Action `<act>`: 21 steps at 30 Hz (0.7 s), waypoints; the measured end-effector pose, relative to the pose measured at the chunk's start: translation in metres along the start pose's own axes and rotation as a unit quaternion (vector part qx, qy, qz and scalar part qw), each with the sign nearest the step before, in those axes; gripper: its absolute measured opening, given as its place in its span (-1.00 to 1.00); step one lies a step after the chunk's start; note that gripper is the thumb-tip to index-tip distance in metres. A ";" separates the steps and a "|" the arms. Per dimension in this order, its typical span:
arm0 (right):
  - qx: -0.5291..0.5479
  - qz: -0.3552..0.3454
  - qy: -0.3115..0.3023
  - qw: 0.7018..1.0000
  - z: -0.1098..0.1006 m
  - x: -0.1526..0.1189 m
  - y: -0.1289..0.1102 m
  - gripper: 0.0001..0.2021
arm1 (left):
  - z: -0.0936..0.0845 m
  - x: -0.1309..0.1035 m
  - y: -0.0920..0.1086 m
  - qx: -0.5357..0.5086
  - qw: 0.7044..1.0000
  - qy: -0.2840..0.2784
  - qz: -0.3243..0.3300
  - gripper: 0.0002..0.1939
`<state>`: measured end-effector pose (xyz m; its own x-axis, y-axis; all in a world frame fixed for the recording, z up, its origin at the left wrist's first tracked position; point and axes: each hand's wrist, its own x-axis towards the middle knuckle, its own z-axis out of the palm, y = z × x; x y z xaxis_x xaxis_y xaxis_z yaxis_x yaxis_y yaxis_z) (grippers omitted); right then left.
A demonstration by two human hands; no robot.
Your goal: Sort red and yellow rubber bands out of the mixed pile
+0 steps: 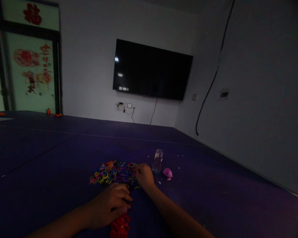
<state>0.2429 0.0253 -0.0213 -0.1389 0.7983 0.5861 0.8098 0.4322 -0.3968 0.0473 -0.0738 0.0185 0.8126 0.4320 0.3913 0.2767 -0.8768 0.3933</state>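
Observation:
A loose pile of multicoloured bands [105, 173] lies on the purple table [64, 155]. My right hand [144, 175] is at the pile's right edge, its fingers curled down against the bands; what they hold, if anything, is hidden. Nearer to me, my left hand [111, 203] rests just below the pile, fingers bent and slightly apart, with nothing visible in it. Red pieces [120, 226] lie beneath and beside its thumb. A clear bottle [157, 161] stands just beyond my right hand, and a small pink object [167, 173] sits to the bottle's right.
Small white scraps [159, 182] are scattered around the bottle. Orange objects [48, 111] stand at the table's far left edge. A black screen [152, 70] hangs on the wall behind, and a dark cable [208, 89] runs down the right wall.

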 end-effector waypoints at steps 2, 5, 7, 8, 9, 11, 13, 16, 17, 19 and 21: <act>0.004 -0.003 -0.001 1.000 0.001 0.000 0.000 -0.70 | 0.001 0.001 0.000 0.003 1.000 0.004 0.004 -0.67; 0.007 -0.008 -0.004 1.000 0.000 -0.001 -0.002 -0.68 | 0.001 0.002 0.000 0.014 1.000 0.006 0.009 -0.65; 0.014 -0.009 -0.002 1.000 -0.002 -0.001 -0.003 -0.66 | 0.000 0.003 0.001 0.025 1.000 0.004 0.010 -0.64; 0.019 -0.009 -0.001 1.000 -0.003 -0.001 -0.003 -0.65 | -0.001 0.003 0.002 0.030 0.999 0.002 0.011 -0.65; 0.024 -0.009 -0.001 1.000 -0.004 -0.001 -0.004 -0.64 | -0.001 0.003 0.003 0.035 0.999 0.000 0.011 -0.66; 0.035 -0.010 0.001 0.999 -0.006 0.000 -0.005 -0.64 | -0.001 0.004 0.004 0.038 0.999 0.000 0.012 -0.69; 0.045 -0.011 0.004 0.999 -0.007 0.000 -0.006 -0.64 | -0.001 0.004 0.003 0.036 0.999 0.004 0.012 -0.71; 0.053 -0.020 -0.006 0.998 -0.007 0.001 -0.008 -0.63 | 0.001 0.003 -0.001 0.033 0.999 0.012 0.009 -0.71; 0.052 -0.026 -0.014 0.998 -0.007 0.000 -0.009 -0.63 | 0.002 0.003 -0.003 0.033 0.999 0.015 0.007 -0.71; 0.045 -0.033 -0.031 0.998 -0.007 0.000 -0.010 -0.63 | 0.003 0.002 -0.005 0.034 0.999 0.023 0.006 -0.71; 0.036 -0.032 -0.046 0.998 -0.007 0.001 -0.010 -0.64 | 0.004 0.001 -0.006 0.035 0.999 0.026 0.011 -0.70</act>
<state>0.2387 0.0186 -0.0123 -0.2433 0.8023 0.5452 0.7546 0.5097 -0.4133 0.0487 -0.0691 0.0138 0.7919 0.4205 0.4428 0.2949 -0.8983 0.3257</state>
